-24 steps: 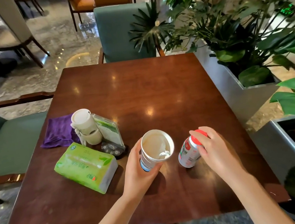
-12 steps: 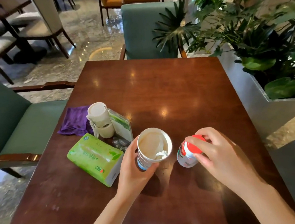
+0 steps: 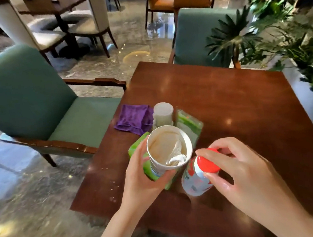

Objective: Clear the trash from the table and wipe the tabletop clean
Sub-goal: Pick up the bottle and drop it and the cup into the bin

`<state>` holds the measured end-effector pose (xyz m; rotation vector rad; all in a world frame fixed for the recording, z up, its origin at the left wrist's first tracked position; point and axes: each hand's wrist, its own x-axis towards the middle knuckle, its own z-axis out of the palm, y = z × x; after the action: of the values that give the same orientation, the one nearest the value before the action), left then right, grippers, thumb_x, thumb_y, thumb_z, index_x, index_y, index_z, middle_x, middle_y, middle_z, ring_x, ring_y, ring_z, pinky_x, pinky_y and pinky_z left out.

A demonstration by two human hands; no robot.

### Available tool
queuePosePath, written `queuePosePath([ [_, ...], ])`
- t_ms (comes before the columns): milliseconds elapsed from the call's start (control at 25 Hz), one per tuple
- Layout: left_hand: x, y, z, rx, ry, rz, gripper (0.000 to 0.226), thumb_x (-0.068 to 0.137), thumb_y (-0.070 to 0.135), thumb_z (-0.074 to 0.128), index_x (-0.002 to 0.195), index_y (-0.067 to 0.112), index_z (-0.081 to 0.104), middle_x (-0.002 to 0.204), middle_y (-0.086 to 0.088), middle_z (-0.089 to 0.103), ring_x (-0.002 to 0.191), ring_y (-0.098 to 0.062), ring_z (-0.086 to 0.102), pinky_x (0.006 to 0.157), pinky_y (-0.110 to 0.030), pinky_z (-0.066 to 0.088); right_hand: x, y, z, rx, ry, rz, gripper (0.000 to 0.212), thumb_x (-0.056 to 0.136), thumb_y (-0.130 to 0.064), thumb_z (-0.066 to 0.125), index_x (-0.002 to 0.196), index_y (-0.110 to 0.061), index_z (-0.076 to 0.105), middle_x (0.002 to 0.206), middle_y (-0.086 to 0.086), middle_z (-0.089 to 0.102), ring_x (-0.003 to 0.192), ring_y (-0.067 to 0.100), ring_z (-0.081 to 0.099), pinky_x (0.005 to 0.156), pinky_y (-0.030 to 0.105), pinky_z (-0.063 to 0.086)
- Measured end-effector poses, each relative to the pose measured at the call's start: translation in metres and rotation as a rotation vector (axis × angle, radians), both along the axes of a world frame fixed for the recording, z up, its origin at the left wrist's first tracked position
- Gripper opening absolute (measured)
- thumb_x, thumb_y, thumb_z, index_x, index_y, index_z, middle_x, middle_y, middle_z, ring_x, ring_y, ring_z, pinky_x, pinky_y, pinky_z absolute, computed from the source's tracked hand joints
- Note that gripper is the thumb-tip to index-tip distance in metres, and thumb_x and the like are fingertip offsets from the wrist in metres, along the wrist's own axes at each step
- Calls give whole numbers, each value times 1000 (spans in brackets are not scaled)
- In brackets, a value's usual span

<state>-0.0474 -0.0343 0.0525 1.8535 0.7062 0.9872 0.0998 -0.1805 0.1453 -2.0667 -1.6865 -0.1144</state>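
The left hand [image 3: 139, 180] is wrapped around the side of a white paper cup [image 3: 169, 149], which is held clear of the wooden table [image 3: 227, 98] above its left edge. The cup's inner wall is stained tan, and a crumpled white tissue [image 3: 177, 159] lies inside against the near wall. The right hand [image 3: 242, 173] pinches the red cap [image 3: 207, 163] of a small white plastic bottle [image 3: 195, 182] with thumb and fingers; the bottle hangs tilted just right of the cup, and its red-and-green label print is too blurred to read.

Behind the cup, a green tissue pack [image 3: 142, 159] lies at the table's left edge, mostly hidden by the cup and left hand. A purple cloth [image 3: 134, 119] lies crumpled at the left edge further back. Beside it stands a white lidded container [image 3: 163, 113], its lower part hidden by the cup. A green-printed clear card stand [image 3: 188, 126] is just right of it, partly covered. Whether the bottle touches the table cannot be determined.
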Motion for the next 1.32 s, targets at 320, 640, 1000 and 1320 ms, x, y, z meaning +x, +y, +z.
queuePosePath([
  [320,-162,111,-3,-45,-14,4,80,63,26,84,132,11,46,130,15,52,120,-8,51,89,-18,46,-145,112,-2,106,96,-9,37,64,-22,71,101,-21,70,95,0,60,79,16,57,65,25,52],
  [640,-245,187,-31,-99,41,208,71,64,39,73,128,36,43,126,36,47,117,3,49,83,-9,44,-215,219,-32,149,234,133,39,65,-13,73,104,-16,68,97,3,60,84,16,58,74,26,48],
  [1000,-329,268,-114,-358,171,256,73,65,26,77,122,51,39,122,37,46,117,7,45,82,-7,40,-283,316,-123,-62,284,37,43,64,-1,78,103,-16,68,96,2,57,86,19,57,72,30,52],
  [1320,-375,358,-239,-413,394,38,71,60,40,74,122,45,41,123,28,48,115,7,46,90,-24,43,-363,385,-259,-140,402,-399,44,62,-3,81,101,-20,69,93,-1,56,80,19,61,63,27,51],
])
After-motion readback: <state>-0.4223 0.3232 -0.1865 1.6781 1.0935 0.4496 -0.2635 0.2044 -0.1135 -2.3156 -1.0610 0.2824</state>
